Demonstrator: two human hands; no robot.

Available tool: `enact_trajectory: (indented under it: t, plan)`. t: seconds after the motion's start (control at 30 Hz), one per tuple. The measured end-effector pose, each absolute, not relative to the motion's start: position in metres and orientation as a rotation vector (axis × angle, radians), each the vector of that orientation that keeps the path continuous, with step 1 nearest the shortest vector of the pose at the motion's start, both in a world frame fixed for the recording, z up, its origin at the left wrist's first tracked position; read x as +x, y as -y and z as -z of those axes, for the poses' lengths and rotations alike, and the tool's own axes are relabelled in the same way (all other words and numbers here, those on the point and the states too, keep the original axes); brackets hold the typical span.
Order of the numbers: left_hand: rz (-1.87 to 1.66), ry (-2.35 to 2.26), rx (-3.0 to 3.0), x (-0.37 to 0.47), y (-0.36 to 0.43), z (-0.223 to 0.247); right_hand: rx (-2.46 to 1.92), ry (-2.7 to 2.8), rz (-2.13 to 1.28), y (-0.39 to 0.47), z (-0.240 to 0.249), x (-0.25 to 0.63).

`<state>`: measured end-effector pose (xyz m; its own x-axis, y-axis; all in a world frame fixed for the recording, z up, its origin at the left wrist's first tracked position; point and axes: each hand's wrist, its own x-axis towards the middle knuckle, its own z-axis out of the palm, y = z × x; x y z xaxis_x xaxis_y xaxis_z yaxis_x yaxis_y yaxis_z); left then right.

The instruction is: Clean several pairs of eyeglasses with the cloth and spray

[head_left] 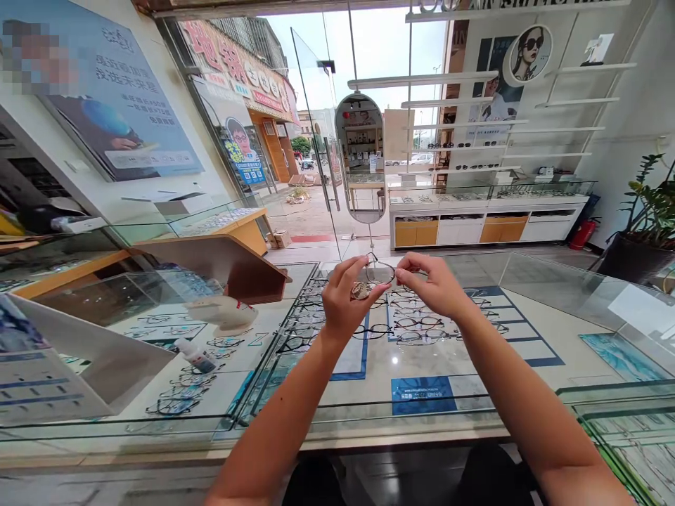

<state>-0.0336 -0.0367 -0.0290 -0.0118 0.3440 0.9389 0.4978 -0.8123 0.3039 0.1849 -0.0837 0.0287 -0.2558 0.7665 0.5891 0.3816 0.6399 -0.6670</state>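
Above the glass counter, both of my hands hold a thin-rimmed pair of eyeglasses point(380, 282). My left hand point(340, 299) is closed on its left side, fingers at the upper rim and thumb near the lower edge. A small round, patterned brownish piece point(360, 290) shows against the left palm; I cannot make out what it is. With thumb and forefinger, my right hand point(433, 284) pinches the right side of the eyeglasses. Beneath the hands, several rows of glasses frames point(422, 323) lie inside the glass display counter point(363, 411).
On the left part of the counter stand a white bottle point(195, 355), a beige rounded object point(226, 313), a brown tilted board point(232, 263) and a folded calendar-like card point(63, 372). An oval mirror point(361, 161) hangs beyond the counter. A potted plant point(646, 218) is at right.
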Motion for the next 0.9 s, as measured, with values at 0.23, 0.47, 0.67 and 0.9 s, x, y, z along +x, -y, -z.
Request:
enact_trajectory:
  t: [0.23,0.47,0.67,0.9]
  plan:
    - [1.991,0.641,-1.841,-0.030,0.057,-0.068,-0.900,1.780,0.218,0.132,-0.099,0.200]
    - [2.073,0.691,-1.752,-0.018,0.075,-0.089,-0.880,1.580,0.370,0.145,-0.094,0.187]
    - [2.062,0.793,-1.777,-0.020,0.071,-0.084,-0.891,1.572,0.375,0.132,-0.090,0.191]
    - [2.073,0.856,-1.769,-0.017,0.069,-0.084,-0.923,1.546,0.344,0.120,-0.090,0.192]
